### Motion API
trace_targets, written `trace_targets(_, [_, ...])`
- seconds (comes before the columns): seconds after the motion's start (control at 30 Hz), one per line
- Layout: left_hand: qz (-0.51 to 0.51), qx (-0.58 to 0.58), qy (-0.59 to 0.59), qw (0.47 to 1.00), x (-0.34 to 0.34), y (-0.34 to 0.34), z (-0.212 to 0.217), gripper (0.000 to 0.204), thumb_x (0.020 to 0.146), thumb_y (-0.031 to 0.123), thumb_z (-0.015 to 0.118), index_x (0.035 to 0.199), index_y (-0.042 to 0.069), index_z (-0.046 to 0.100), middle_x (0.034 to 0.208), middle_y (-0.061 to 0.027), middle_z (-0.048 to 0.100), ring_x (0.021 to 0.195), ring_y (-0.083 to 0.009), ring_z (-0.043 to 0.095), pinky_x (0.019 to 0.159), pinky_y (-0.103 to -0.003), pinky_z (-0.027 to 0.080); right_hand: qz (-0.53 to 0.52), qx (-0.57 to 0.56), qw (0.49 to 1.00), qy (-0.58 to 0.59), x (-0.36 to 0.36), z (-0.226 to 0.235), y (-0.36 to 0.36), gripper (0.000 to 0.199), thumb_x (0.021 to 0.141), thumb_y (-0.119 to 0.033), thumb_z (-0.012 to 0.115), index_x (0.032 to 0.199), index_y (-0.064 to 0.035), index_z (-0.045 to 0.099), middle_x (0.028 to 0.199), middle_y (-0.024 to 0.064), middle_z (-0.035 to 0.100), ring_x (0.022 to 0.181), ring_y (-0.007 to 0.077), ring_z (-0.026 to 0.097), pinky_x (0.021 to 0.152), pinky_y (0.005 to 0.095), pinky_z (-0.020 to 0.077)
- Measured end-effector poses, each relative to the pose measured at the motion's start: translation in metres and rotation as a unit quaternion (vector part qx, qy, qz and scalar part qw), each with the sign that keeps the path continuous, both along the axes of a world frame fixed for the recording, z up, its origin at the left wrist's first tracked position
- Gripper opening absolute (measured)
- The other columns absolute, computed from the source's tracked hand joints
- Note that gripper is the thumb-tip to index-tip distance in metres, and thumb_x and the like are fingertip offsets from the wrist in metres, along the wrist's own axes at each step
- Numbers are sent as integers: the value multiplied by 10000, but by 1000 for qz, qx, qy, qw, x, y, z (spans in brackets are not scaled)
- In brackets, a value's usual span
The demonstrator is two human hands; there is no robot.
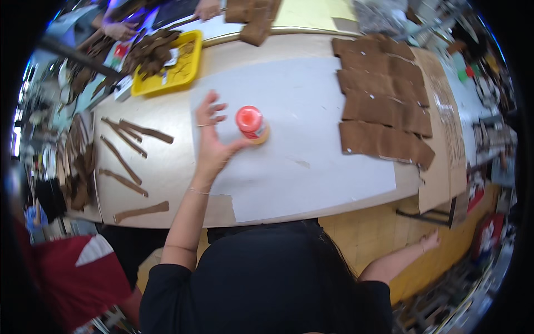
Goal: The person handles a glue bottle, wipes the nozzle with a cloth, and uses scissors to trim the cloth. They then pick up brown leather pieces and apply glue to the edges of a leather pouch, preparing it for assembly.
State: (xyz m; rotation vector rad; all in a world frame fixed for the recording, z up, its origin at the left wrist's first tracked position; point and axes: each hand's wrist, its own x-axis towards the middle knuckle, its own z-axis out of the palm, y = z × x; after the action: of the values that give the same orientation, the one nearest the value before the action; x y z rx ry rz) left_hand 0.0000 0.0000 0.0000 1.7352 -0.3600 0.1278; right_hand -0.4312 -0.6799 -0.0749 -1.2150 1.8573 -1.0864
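Note:
A small jar with a red lid (249, 118) and a pale yellowish lower part stands on the white sheet (311, 178) that covers the middle of the table. My left hand (212, 133) is just left of the jar, fingers spread and curved, with nothing gripped. Its thumb reaches the jar's lower side; whether it touches I cannot tell. Far from the jar, my right hand (430, 241) hangs out to the right, past the table's front edge and over the floor. Its fingers are too small and blurred to make out.
Brown fabric pieces (384, 106) lie in overlapping rows at the right, beside cardboard (442, 128). Several narrow brown strips (121, 158) lie at the left. A yellow tray (194, 61) holds brown pieces at the back left. Another person's hands (208, 9) are beyond; a person in red (78, 278) is close at my left.

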Motion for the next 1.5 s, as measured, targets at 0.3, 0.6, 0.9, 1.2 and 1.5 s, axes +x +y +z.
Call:
trace_targets(0.3, [-67, 109, -49, 991, 11, -13, 8, 660, 703, 76, 827, 1289, 63, 523, 1291, -113, 565, 1209, -254, 536, 1045, -355, 419, 98, -293, 951, 1, 116, 108, 76, 485, 855, -175, 718, 1259, -15, 503, 1171, 114, 568, 1002, 195, 572, 730, 300, 513])
trace_targets(0.6, [-25, 103, -271, 957, 63, 6, 77, 718, 654, 28, 851, 1291, 78, 523, 1296, -104, 579, 1246, -263, 524, 1034, -361, 439, 249, -380, 887, -83, 225, 140, 127, 426, 883, -93, 684, 1248, 5, 488, 1091, 97, 563, 995, 184, 589, 837, 294, 536])
trace_targets(0.9, [17, 53, -314, 948, 80, 11, 120, 647, 670, 72, 859, 1251, 89, 574, 1224, -51, 620, 1066, -176, 610, 952, -310, 485, 404, -367, 833, -91, 335, 133, 217, 402, 908, -109, 658, 1260, 0, 497, 1200, 118, 562, 1005, 185, 571, 871, 304, 487])
trace_targets(1.2, [26, 57, -345, 936, 74, 8, 121, 608, 666, 92, 850, 1216, 111, 590, 1136, -60, 645, 991, -220, 612, 849, -316, 506, 475, -332, 804, -135, 370, 126, 272, 461, 918, -111, 643, 1325, -32, 440, 1171, 111, 551, 987, 170, 566, 845, 286, 471])
trace_targets(1.5, [33, 92, -351, 931, 67, 9, 125, 651, 637, 84, 872, 1226, 119, 598, 1291, -57, 570, 1130, -192, 531, 931, -318, 461, 505, -307, 792, -152, 377, 123, 296, 455, 927, -102, 630, 1330, -33, 430, 1145, 97, 545, 974, 157, 570, 843, 272, 472])
